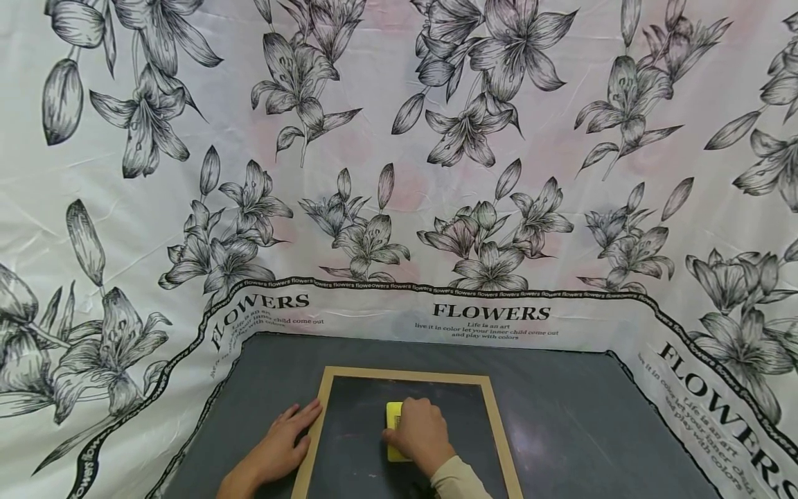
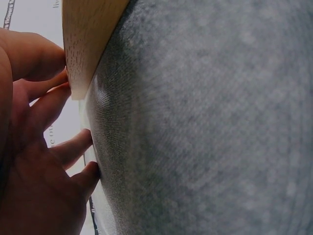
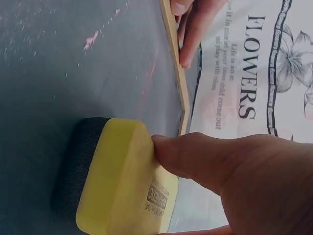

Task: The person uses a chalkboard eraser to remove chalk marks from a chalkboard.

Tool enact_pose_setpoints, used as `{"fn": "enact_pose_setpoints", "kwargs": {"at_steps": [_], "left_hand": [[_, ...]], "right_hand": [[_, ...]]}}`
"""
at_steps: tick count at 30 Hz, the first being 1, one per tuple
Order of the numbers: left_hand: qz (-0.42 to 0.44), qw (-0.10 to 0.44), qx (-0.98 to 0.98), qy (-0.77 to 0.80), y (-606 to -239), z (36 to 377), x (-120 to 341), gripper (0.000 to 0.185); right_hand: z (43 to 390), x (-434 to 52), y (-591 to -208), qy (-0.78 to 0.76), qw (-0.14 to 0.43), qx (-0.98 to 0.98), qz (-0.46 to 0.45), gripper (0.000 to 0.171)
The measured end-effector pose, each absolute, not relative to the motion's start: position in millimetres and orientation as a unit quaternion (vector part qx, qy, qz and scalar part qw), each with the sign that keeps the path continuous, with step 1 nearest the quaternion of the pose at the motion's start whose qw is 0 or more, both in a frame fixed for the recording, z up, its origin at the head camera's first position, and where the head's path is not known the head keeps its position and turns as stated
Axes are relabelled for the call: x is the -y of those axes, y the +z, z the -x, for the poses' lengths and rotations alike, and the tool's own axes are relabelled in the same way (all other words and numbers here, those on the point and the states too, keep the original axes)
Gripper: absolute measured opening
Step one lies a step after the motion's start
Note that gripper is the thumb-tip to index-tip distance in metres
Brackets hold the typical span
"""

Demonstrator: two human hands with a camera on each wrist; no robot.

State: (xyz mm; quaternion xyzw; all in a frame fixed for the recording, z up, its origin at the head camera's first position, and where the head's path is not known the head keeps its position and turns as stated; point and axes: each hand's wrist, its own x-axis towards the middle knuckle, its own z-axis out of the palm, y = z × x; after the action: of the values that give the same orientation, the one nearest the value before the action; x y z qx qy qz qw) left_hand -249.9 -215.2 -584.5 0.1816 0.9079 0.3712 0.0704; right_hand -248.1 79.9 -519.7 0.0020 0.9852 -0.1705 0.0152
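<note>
My right hand (image 1: 424,433) grips a yellow chalkboard eraser (image 1: 393,416) near the middle of a wood-framed chalkboard (image 1: 352,423). In the right wrist view the dark felt side of the eraser (image 3: 120,166) faces the board, and the thumb lies along its yellow body. Pink chalk marks (image 3: 91,40) and pale specks show on the board's surface. At the board's left edge my left hand (image 1: 279,447) touches the wooden frame (image 2: 88,44) with its fingertips. Its fingers are spread, and the lower ones rest on the grey cloth.
A grey tabletop cover (image 1: 561,416) lies under and around the chalkboard. Its white border with FLOWERS lettering (image 1: 492,313) runs along the back and sides. Behind rises white cloth (image 1: 386,138) printed with black line-drawn lilies.
</note>
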Motion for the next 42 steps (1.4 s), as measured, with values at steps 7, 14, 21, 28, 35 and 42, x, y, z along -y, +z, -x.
{"fn": "enact_pose_setpoints", "kwargs": {"at_steps": [7,14,21,28,35,42], "left_hand": [[-0.179,0.073,-0.913,0.360,-585.3,251.7,215.1,0.060],[-0.180,0.076,-0.911,0.363,-582.4,250.9,214.4,0.060],[-0.177,0.075,-0.911,0.364,-582.4,249.7,213.2,0.060],[-0.174,0.075,-0.911,0.368,-582.0,249.8,213.9,0.060],[-0.177,0.071,-0.903,0.385,-593.3,254.8,217.4,0.060],[-0.179,0.064,-0.908,0.374,-588.0,251.5,216.2,0.060]], "right_hand": [[249.3,-96.3,-517.0,-0.162,0.024,-0.986,-0.017,0.057],[246.2,-117.7,-515.6,-0.162,0.020,-0.986,-0.032,0.054],[243.3,-138.5,-515.5,-0.159,0.021,-0.986,-0.050,0.055],[244.2,-155.4,-515.2,-0.141,0.020,-0.988,-0.055,0.057],[242.1,-171.0,-515.1,-0.130,0.017,-0.990,-0.056,0.061],[242.8,-186.4,-514.4,-0.133,0.028,-0.988,-0.073,0.063]]}}
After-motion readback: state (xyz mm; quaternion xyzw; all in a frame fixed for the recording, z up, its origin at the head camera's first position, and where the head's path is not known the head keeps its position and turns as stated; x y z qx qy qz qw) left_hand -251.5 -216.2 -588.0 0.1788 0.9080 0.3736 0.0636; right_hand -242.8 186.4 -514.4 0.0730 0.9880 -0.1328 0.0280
